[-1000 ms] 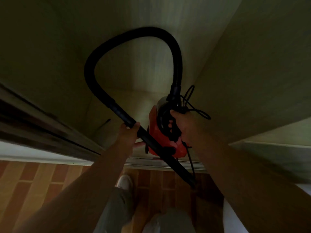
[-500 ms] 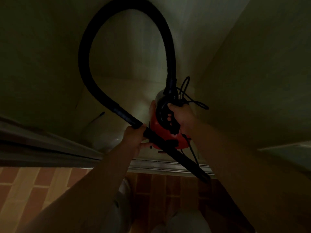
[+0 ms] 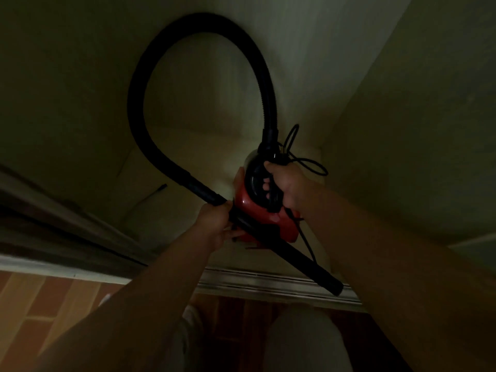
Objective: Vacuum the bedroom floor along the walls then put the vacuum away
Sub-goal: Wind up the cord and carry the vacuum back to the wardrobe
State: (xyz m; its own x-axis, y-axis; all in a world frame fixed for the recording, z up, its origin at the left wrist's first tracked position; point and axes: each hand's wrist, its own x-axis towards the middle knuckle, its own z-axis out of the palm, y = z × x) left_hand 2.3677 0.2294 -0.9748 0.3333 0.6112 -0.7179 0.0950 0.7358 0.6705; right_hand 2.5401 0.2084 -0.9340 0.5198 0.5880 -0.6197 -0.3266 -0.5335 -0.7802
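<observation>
Right hand [image 3: 288, 183] clenched round red vacuum [image 3: 264, 210] handle, left hand [image 3: 214, 224] grasping black hose [image 3: 204, 189] tube — both lifted into dim closet.

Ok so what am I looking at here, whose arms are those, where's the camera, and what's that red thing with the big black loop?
There is no machine here. The two bare arms belong to a person, and every picture comes from one wide-angle camera worn on their head, looking forward and down. That is why the arms reach in from the bottom.

The red thing is a small vacuum. The right hand grips its black handle. The left hand grips the black tube that crosses in front of it. The big loop is the hose, arching from the tube back to the vacuum's top. A thin cord loops out beside the right hand.

Below are a brick-patterned floor and a pale track.
</observation>
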